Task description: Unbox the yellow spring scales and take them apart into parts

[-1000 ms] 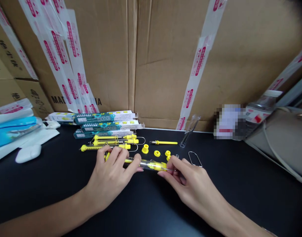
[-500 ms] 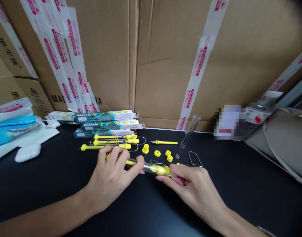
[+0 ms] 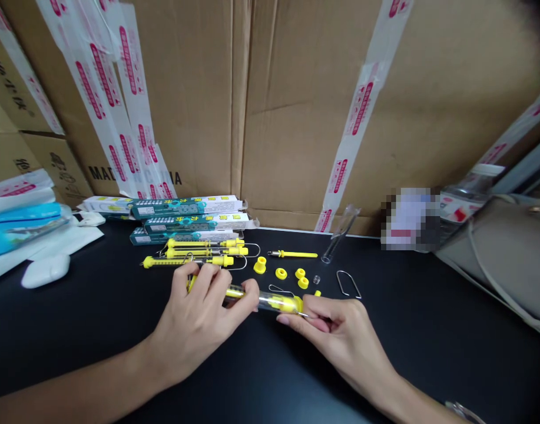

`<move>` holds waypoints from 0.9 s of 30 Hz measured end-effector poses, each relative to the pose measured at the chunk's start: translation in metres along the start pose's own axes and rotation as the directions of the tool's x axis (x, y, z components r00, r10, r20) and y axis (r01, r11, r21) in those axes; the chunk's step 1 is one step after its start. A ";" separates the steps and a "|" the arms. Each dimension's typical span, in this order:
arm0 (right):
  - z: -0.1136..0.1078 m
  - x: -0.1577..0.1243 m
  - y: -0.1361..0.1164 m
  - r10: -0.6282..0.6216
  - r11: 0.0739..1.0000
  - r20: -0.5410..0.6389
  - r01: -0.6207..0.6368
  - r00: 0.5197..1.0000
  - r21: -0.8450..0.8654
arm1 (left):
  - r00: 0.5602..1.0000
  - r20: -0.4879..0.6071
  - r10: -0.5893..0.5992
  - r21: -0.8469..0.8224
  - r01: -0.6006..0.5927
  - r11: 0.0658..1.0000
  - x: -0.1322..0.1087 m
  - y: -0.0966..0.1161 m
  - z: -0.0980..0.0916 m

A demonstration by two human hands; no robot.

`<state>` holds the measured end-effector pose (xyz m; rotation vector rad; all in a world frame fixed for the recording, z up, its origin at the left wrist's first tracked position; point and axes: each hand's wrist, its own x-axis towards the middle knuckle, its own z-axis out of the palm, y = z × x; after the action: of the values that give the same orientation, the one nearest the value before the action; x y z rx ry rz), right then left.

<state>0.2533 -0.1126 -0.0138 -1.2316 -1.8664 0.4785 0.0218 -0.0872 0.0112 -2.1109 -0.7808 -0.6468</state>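
Pinched at both ends, the spring gauge [image 3: 263, 300] lies low over the black table [image 3: 119, 353]. The left hand [image 3: 199, 321] curls its fingers over the clear barrel, and the right hand [image 3: 340, 333] closes thumb and fingertips tight on the thin metal tip at the yellow end. Two hands, likely so the slim barrel cannot roll or twist. Just beyond them, loose yellow caps [image 3: 281, 273], a tiny spring [image 3: 316, 279] and a wire hook [image 3: 348, 284] lie close by. Farther back, three finished gauges [image 3: 194, 252] lie side by side in front of their teal boxes [image 3: 185, 215], with a yellow rod [image 3: 294, 254] and an empty tube [image 3: 340, 232] to the right. Cardboard cartons [image 3: 296, 118] wall in the rear.
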 end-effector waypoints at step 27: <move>-0.003 -0.005 0.006 -0.466 0.849 0.056 0.464 0.883 -0.253 | 0.991 0.098 0.086 -0.027 -0.084 0.996 -0.007 -0.003 0.003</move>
<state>0.2603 -0.1145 -0.0185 -0.8838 -2.1826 -0.0407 0.0158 -0.0849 0.0064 -2.1983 -0.7359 -0.5103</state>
